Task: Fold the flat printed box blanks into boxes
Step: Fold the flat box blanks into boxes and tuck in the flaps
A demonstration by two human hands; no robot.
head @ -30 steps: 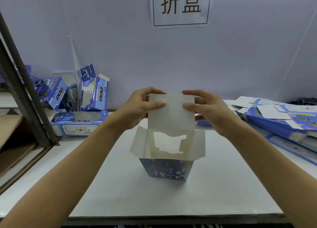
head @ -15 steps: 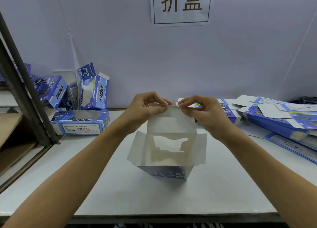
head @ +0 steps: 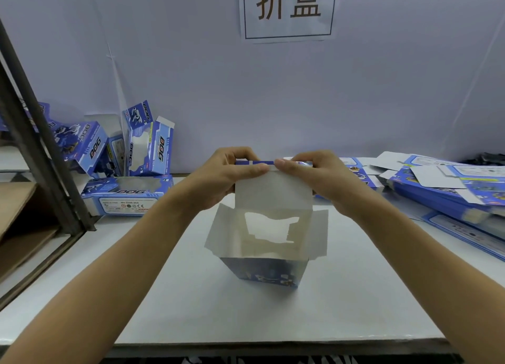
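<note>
Standing upright mid-table, the box [head: 266, 257] has its lid flap [head: 273, 190] rising at the far side; left hand [head: 226, 176] and right hand [head: 314, 176] pinch its top edge. The tuck strip [head: 255, 162] runs crosswise between both thumbs, equally near each; the open mouth lies below, toward the person.

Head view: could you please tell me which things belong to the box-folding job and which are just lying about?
Job: open box, left hand, right hand, flat blanks, folded boxes.
Lying about: wall sign, metal post.

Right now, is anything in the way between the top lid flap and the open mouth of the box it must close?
Nothing visible. The lid flap stands upright, pinched by both hands; the box mouth below is open, and both side flaps splay outward.
</note>
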